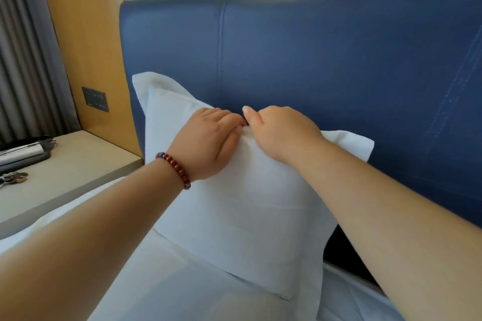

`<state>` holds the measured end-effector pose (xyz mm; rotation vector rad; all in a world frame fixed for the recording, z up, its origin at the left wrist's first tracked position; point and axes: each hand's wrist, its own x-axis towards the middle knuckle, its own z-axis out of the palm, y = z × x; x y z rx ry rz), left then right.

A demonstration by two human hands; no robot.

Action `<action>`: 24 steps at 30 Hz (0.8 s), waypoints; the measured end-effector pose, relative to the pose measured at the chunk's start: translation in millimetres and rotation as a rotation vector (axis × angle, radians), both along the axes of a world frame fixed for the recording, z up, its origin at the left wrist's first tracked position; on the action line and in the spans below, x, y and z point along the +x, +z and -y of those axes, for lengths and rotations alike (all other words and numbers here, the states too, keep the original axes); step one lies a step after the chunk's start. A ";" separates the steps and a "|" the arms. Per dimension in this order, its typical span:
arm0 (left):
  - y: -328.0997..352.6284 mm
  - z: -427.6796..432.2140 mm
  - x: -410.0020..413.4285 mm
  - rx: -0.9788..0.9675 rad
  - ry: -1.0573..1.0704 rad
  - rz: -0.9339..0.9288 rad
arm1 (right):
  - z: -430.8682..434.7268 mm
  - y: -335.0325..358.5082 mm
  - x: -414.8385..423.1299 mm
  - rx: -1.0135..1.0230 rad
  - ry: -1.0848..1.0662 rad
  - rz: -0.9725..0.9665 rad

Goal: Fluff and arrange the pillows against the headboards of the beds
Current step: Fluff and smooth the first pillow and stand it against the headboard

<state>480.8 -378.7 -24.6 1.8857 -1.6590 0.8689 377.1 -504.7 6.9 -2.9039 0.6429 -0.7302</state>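
Observation:
A white pillow (247,211) stands upright on the bed, leaning against the blue padded headboard (326,55). Both my hands meet at the middle of its top edge. My left hand (208,143), with a red bead bracelet on the wrist, curls its fingers over the top edge and grips the fabric. My right hand (281,130) pinches the same edge just beside it, thumb pointing up. The pillow's top dips where the hands hold it, and its flanged corners stick out at the upper left and right.
A white sheet (161,281) covers the mattress below the pillow. A wooden bedside table (78,164) stands to the left with a dark folder, a pen and keys (13,178) on it. A switch panel (95,99) sits on the wood wall; grey curtains hang at far left.

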 end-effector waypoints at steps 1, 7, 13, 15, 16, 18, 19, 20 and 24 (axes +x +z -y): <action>4.4 -1.6 11.4 0.004 -0.057 0.008 | -2.3 -0.2 2.3 -0.019 0.010 0.010; 24.7 -1.9 83.2 0.208 0.004 -0.035 | -5.0 -7.3 -10.0 -0.035 -0.001 0.083; 31.0 -13.8 151.2 0.209 0.350 -0.382 | -2.7 -14.5 -23.3 -0.025 0.000 0.129; 32.3 -21.0 164.1 0.212 0.568 -0.404 | -1.6 -15.1 -25.2 -0.028 -0.008 0.130; 32.1 -24.1 167.7 0.193 0.629 -0.363 | -0.1 -15.4 -26.1 -0.022 -0.018 0.131; 32.3 -23.4 167.3 0.043 0.556 -0.297 | 5.2 -16.5 -28.2 0.002 -0.039 0.134; 33.2 -20.0 160.7 -0.059 0.454 -0.285 | 7.7 -17.1 -28.9 0.014 -0.048 0.136; 34.1 -14.5 149.1 -0.151 0.335 -0.267 | 9.5 -18.0 -28.6 0.018 -0.053 0.140; 30.3 15.6 95.3 -0.039 -0.070 -0.097 | 10.7 -22.5 -23.8 -0.002 -0.052 0.165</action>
